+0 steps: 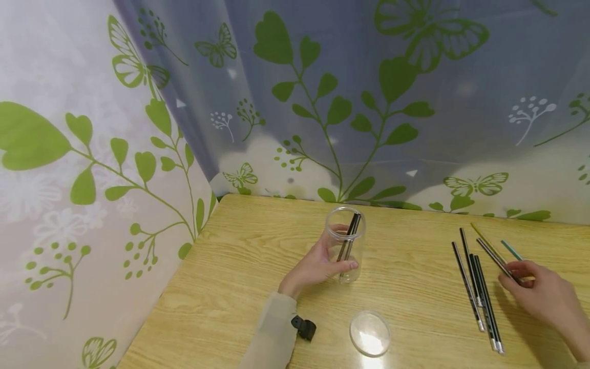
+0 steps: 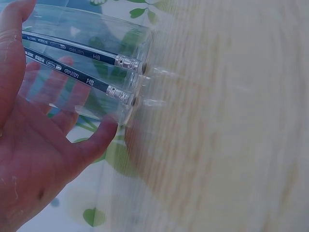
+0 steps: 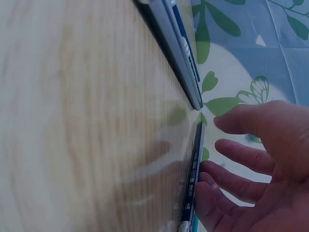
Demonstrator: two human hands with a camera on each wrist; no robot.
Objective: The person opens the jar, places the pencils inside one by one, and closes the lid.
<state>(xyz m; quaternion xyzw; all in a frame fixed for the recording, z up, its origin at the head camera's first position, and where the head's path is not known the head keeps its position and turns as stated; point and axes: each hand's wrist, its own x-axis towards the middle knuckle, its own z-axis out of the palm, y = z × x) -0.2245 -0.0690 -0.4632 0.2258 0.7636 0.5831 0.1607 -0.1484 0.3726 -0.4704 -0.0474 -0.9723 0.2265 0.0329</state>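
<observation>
My left hand (image 1: 318, 264) grips a clear cylindrical jar (image 1: 357, 253) that stands upright and uncovered on the table. Two dark pencils (image 1: 352, 228) lean inside it, their eraser ends at the bottom in the left wrist view. On the right side, my right hand (image 1: 544, 292) is low over the table at a dark pencil (image 1: 492, 253). Its lower fingertips are right at that pencil (image 3: 191, 193) in the right wrist view, while the thumb stays apart from it. A yellow pencil (image 1: 481, 233) and a teal one (image 1: 511, 249) lie just beyond, partly hidden by the hand.
Several dark pencils (image 1: 466, 282) lie loosely side by side, left of my right hand. A round clear lid (image 1: 370, 333) lies flat in front of the jar. Patterned curtains (image 1: 318, 128) hang along the wood-grain table's (image 1: 221, 287) back and left edges.
</observation>
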